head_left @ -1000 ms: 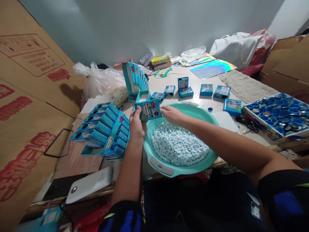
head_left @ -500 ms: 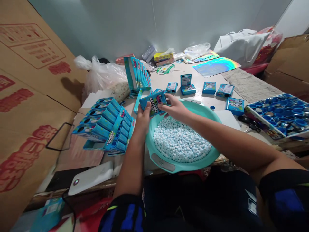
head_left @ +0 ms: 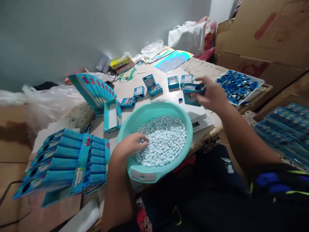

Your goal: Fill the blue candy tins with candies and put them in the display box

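Observation:
A teal basin (head_left: 145,116) full of small pale blue-and-white candies (head_left: 166,138) sits at the table's near edge. My left hand (head_left: 130,146) rests inside it, fingers curled down into the candies at their left side. Out over the table to the right, my right hand (head_left: 210,93) is closed on a small blue candy box (head_left: 193,87), held just left of a white tray of blue caps (head_left: 235,85). More small blue boxes (head_left: 173,82) lie on the table beyond the basin.
A fanned stack of blue cartons (head_left: 62,161) lies at the left, another fan (head_left: 93,90) and an open blue carton (head_left: 111,116) behind the basin. Plastic bags, holographic sheets (head_left: 172,59) and cardboard boxes (head_left: 260,35) ring the table. More blue cartons (head_left: 285,129) lie at the right.
Both hands let go of the larger blue box they held over the basin. The left hand dropped into the candies; the right hand moved right and now holds a small box. The view swung right.

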Motion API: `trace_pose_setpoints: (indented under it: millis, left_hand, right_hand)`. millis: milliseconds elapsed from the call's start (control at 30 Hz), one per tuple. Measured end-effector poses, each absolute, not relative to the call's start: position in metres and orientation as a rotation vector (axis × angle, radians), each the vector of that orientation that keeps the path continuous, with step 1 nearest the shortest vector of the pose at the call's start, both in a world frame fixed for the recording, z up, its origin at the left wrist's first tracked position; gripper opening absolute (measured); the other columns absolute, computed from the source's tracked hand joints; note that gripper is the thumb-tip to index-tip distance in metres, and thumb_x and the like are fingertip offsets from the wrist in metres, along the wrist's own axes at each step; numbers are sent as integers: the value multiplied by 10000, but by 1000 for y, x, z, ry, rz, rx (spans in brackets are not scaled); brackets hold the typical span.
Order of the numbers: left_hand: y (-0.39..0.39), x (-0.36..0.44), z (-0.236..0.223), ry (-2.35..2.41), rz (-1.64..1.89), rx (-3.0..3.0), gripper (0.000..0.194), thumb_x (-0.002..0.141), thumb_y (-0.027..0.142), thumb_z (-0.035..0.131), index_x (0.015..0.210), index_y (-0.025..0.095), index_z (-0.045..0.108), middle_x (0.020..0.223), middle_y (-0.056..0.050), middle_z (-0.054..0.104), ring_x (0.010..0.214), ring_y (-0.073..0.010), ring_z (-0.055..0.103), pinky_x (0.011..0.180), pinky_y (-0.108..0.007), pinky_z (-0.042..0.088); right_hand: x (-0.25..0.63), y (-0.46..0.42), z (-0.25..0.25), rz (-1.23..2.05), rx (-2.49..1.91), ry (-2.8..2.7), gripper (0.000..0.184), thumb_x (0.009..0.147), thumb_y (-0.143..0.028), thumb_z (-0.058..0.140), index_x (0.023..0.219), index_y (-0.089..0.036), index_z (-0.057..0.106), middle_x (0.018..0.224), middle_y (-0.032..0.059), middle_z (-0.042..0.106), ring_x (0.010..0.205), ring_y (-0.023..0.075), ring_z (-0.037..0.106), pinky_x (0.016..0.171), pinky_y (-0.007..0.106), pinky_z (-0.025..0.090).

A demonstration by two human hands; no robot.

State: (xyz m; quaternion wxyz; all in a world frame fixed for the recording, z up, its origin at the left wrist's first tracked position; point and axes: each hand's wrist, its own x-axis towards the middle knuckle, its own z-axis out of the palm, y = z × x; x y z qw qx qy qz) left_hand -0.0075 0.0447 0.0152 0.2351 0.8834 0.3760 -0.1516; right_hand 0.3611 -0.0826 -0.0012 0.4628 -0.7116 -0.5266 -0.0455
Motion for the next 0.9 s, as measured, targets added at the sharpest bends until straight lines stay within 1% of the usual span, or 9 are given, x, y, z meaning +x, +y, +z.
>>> trace_pose_setpoints:
  millis: [133,233,267,333,433,500,567,700,900]
  left_hand:
    - [47,-3,18,1068,-430,2384,515,712,557,659,1064,211,807,1153,-114,769,1143,-364,691,1007,-452,520]
    - [47,-1,20,1081,-471,2371,480,683,559,671,987,217,815,1084,-111,768,1077,-353,699,944,-436,532]
    - [47,0,21,1092,-486,2363,477,675,559,672,971,212,814,1063,-111,769,1051,-347,703,925,-430,533]
    - [46,1,22,1130,-520,2329,503,666,570,675,982,200,804,1025,-110,776,1004,-335,710,886,-415,534]
    - [46,3,23,1171,-566,2282,520,661,595,679,987,204,788,970,-88,787,960,-315,715,832,-381,531]
    - [46,4,23,1178,-569,2273,510,650,606,683,962,215,785,931,-68,787,927,-297,712,804,-358,527]
    - [47,4,21,1192,-560,2267,515,632,624,687,940,223,783,867,-52,775,874,-282,707,762,-340,519]
    - [49,4,16,1207,-538,2262,501,633,644,681,905,237,786,773,-41,750,789,-273,697,700,-331,497]
    - [47,5,18,1189,-552,2272,410,657,612,654,811,257,788,793,-48,781,797,-286,708,702,-340,496]
  right_hand:
    - [368,-88,-23,80,-1800,-1444,520,851,-299,744,1355,-227,639,1128,113,752,943,306,722,879,512,598]
    - [381,-95,-34,189,-1731,-1309,655,852,-439,786,1449,-272,573,1169,102,745,847,261,708,816,478,614]
    - [387,-98,-41,189,-1691,-1229,645,867,-482,772,1446,-283,568,1171,95,741,842,250,705,803,462,615]
    - [395,-106,-61,152,-1598,-1053,514,929,-516,691,1381,-293,593,1135,74,735,864,233,708,805,437,612]
    - [395,-118,-97,128,-1525,-768,312,965,-495,605,1189,-279,630,949,31,712,795,203,697,762,401,602]
    - [390,-126,-116,106,-1527,-621,242,958,-476,589,1065,-263,628,845,12,686,714,185,670,711,376,586]
    - [384,-132,-125,42,-1537,-574,207,959,-450,571,1001,-255,625,816,9,681,704,179,666,702,361,572]
    - [380,-137,-122,20,-1587,-672,181,968,-414,549,1010,-256,626,844,14,681,743,178,681,718,350,560]
    - [385,-137,-118,85,-1681,-726,176,958,-388,522,1051,-259,598,865,24,667,785,202,682,786,391,572]
